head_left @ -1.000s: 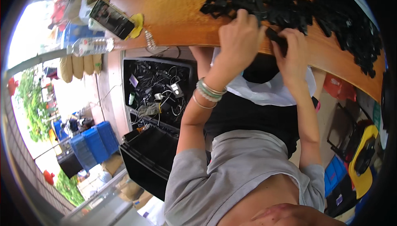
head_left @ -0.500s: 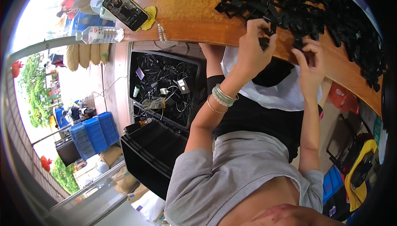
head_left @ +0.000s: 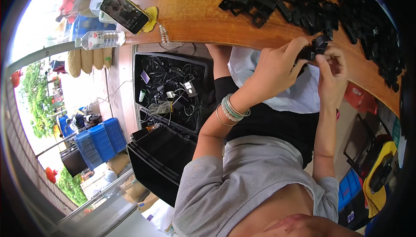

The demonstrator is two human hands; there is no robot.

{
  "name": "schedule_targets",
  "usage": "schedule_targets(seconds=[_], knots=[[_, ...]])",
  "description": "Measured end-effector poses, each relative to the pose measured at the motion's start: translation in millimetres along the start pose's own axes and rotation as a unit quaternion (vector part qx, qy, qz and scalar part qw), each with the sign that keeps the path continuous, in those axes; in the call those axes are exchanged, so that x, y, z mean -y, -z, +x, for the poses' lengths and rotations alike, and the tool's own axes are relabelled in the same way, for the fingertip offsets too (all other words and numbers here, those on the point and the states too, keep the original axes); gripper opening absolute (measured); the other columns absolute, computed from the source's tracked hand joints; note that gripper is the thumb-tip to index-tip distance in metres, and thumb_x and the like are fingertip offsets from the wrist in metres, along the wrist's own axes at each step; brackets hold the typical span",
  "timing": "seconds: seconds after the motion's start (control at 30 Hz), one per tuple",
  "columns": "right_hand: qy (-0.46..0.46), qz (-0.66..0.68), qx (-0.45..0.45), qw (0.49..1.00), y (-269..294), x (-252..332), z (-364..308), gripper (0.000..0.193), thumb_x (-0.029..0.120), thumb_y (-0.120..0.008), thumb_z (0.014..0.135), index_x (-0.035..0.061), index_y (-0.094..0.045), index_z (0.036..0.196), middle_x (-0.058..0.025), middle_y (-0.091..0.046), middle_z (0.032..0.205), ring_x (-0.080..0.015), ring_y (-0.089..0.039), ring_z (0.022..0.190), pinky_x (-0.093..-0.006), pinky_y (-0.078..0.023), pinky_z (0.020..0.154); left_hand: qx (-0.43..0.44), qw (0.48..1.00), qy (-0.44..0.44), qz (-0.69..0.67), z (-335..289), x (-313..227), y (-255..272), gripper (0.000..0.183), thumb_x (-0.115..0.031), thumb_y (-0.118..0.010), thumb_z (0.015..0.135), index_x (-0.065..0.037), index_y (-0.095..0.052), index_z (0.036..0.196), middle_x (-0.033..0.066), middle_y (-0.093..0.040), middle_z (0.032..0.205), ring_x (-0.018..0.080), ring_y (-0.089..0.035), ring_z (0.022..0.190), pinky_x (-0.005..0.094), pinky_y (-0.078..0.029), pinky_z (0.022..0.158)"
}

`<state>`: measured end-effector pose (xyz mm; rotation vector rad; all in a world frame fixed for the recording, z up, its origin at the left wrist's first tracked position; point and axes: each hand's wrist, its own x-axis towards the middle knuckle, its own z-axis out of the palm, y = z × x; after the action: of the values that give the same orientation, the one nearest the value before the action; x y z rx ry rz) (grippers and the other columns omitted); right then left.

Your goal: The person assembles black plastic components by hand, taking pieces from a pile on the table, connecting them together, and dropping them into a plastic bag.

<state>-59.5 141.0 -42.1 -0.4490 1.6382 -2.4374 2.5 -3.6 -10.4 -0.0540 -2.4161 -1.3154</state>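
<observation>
My left hand (head_left: 279, 70), with bracelets on its wrist, is closed on a small black plastic part (head_left: 307, 54) at the table's near edge. Right beside it, my right hand (head_left: 333, 70) pinches a black plastic clip-like piece (head_left: 320, 44) between thumb and fingers. The two black pieces meet between my hands; whether they are joined I cannot tell. Just beyond my fingers lies a heap of similar black plastic parts (head_left: 299, 3), spread over the wooden table (head_left: 186, 11). Below my hands, a white plastic bag (head_left: 290, 94) lies over my lap.
A phone (head_left: 125, 12) leans at the table's left, near a clear bottle (head_left: 102, 39) and a beaded strap (head_left: 164, 34). On my left stand a black bin (head_left: 208, 70) of parts and cables and a black crate (head_left: 160, 161). A red bag (head_left: 362, 100) hangs at right.
My left hand has moved right with its black part, and my right hand has drawn a black piece off the heap's edge. Both hands have come together.
</observation>
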Motion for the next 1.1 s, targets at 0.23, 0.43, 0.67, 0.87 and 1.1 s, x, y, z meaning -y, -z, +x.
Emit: schedule_targets(seconds=[0.23,0.43,0.67,0.87,1.1], knots=[[0.212,-0.231,0.122,0.942,-2,22,10,0.026,-0.012,-0.065,0.073,-0.0049,-0.061,0.098,-0.0125,-0.064,0.1,-0.0222,-0.06,0.087,-0.0267,-0.047,0.077,0.013,0.972,0.122,-0.201,2,-7,11,0.028,0.0,-0.065,0.08,0.002,-0.057,0.107,0.0047,-0.063,0.065,0.0076,-0.052,0.047,0.0222,-0.041,0.045],[0.259,-0.387,0.144,0.873,-6,37,5,0.03,-0.01,-0.066,0.07,-0.0016,-0.065,0.099,-0.0149,-0.063,0.101,-0.0249,-0.057,0.093,-0.0319,-0.046,0.08,0.032,0.961,0.14,-0.235,1,-9,9,0.027,-0.001,-0.065,0.081,0.006,-0.054,0.105,0.0074,-0.061,0.066,0.0098,-0.059,0.052,0.0224,-0.044,0.048],[0.04,-0.256,0.089,0.962,-10,33,-11,0.03,-0.004,-0.063,0.077,-0.0011,-0.063,0.106,-0.0102,-0.059,0.103,-0.0171,-0.054,0.086,-0.0253,-0.043,0.075,-0.03,0.994,0.03,-0.098,-14,-9,-9,0.026,0.004,-0.06,0.083,0.001,-0.056,0.109,0.007,-0.064,0.076,0.0073,-0.058,0.056,0.02,-0.044,0.05],[0.006,-0.282,0.11,0.953,13,22,-22,0.027,-0.003,-0.064,0.077,-0.0016,-0.064,0.103,-0.0088,-0.058,0.093,-0.0164,-0.055,0.082,-0.0247,-0.043,0.07,-0.024,0.999,0.019,-0.039,-34,3,-28,0.024,-0.001,-0.066,0.08,-0.001,-0.058,0.102,0.0098,-0.064,0.082,0.0148,-0.061,0.063,0.0237,-0.047,0.056],[0.116,-0.425,0.055,0.896,6,21,27,0.021,0.009,-0.065,0.082,0.0015,-0.063,0.102,-0.0093,-0.058,0.089,-0.0215,-0.058,0.068,-0.0292,-0.045,0.058,-0.125,0.981,0.0,0.147,41,34,-2,0.012,-0.01,-0.065,0.083,0.002,-0.062,0.081,0.0117,-0.059,0.071,0.0243,-0.057,0.061,0.03,-0.045,0.054]])
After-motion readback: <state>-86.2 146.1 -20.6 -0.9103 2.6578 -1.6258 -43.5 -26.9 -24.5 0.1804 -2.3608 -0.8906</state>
